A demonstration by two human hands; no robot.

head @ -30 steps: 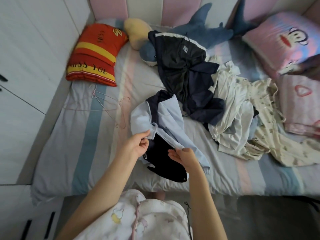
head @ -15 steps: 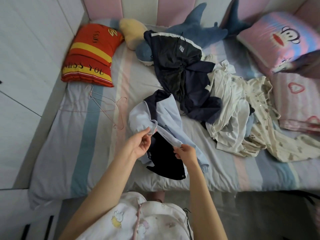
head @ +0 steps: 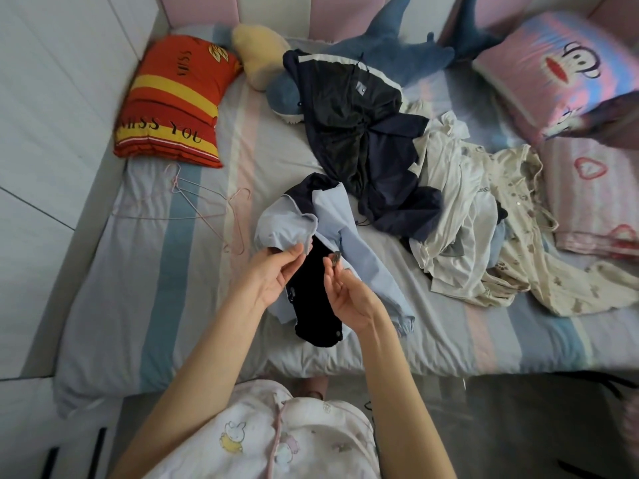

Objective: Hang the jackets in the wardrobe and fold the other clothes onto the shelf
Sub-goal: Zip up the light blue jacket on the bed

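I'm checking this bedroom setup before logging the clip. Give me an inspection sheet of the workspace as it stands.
Surface: striped bed sheet, rumpled.
Job's things: blue jacket under the hands; dark jacket lying partly over the shark toy; pale clothes pile; wire hangers on the sheet.
Clutter: red pillow, pink pillow.
Grippers: left hand pinches the blue jacket's edge; right hand pinches a small metal piece, likely its zip pull.
Cables: nothing seen.
Surroundings: white wardrobe doors at left, padded headboard.
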